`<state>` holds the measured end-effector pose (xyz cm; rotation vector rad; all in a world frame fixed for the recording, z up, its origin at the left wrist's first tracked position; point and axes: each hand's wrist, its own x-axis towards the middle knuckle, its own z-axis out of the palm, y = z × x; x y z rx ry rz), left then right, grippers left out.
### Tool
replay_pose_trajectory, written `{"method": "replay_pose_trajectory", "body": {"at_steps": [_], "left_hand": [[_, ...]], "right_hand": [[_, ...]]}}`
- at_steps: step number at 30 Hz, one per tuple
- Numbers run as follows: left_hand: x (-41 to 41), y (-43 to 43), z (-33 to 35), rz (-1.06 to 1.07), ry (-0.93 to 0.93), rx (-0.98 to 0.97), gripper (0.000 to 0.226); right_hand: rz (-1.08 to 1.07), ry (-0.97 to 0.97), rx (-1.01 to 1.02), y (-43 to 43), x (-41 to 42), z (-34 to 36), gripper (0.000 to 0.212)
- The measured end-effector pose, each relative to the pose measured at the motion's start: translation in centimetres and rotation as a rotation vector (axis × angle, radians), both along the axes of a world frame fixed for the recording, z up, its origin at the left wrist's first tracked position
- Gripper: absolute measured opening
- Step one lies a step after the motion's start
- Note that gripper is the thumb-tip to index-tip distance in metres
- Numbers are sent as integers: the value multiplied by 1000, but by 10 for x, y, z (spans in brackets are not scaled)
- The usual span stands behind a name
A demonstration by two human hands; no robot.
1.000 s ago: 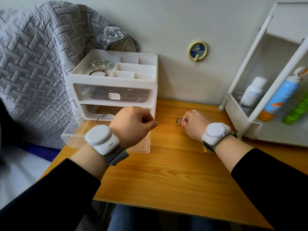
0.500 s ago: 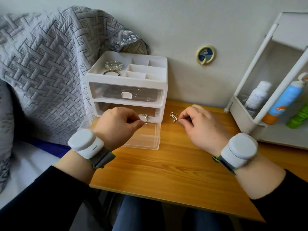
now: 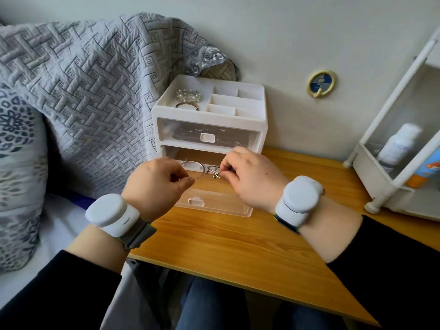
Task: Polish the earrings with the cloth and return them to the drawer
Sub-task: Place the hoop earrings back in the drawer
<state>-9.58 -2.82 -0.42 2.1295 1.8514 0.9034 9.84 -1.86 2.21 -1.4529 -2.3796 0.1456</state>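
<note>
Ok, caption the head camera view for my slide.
Right hand pinches an earring above the open drawer, left hand curled close beside it.

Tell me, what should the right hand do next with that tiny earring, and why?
Probably lower the right hand a little and let the earring drop into the open drawer. Its fingers pinch the earring over that pulled-out drawer, so letting go seems to be what is left.
</note>
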Motion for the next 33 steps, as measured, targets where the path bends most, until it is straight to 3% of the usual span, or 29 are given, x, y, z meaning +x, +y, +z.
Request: {"method": "replay_pose_trajectory", "body": {"at_steps": [9,18,27,33], "left_hand": [[-12,0,-10,18,-27,-15,11],[-14,0,-13,-17,-24,-8,12],[-19,-2,-11,-43,28,-32,11],[-18,-4,-11,-28,56,-45,13]], "right_hand": [[28,-214,-178,29,-23,-14,14],[17,-280,-252,37,-27,-18,15],[-8,-227,-292,38,-27,-20,11],[-3,-103,-210,32,-20,-16,12]]}}
